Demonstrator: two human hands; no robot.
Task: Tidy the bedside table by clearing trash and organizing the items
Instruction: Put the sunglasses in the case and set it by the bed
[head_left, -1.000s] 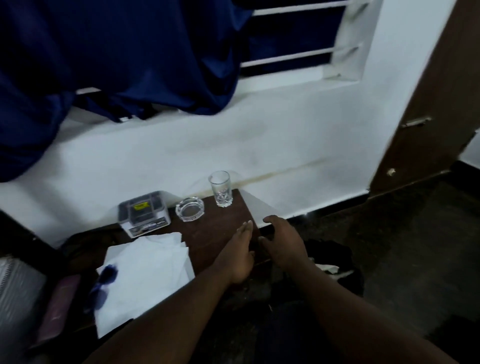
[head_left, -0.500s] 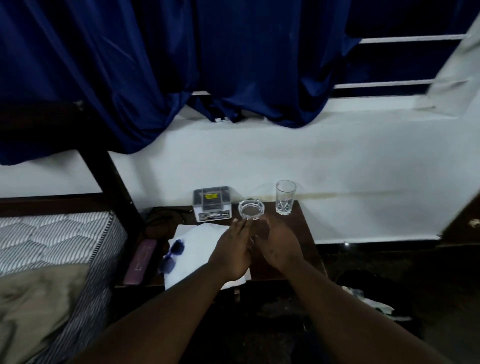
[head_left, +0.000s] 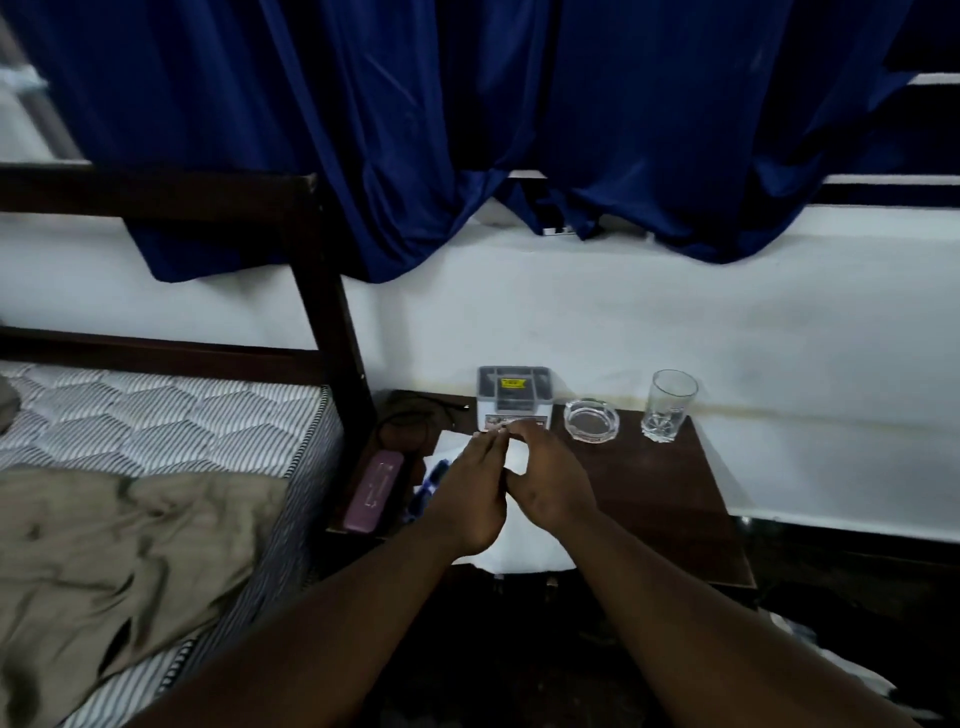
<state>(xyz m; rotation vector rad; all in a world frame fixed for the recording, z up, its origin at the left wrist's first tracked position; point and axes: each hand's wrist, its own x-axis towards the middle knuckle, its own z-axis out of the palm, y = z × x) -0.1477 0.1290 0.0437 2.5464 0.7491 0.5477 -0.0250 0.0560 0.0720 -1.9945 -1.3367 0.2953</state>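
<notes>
Mostly bare bedside table (dim room)

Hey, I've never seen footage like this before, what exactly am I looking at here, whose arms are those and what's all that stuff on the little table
There is no machine here. A person wears a camera on their head, so this single view looks forward and down along their own bare arms.

The left hand and right hand meet over the dark wooden bedside table, fingertips together. Whether they pinch anything, I cannot tell.

On the table, along the wall, stand a small grey box with a yellow label, a glass ashtray and an upright drinking glass that looks empty. Under the hands lies white paper or cloth with sunglasses on it. A purple case lies at the table's left edge, beside the bed. A blue curtain hangs above.
</notes>
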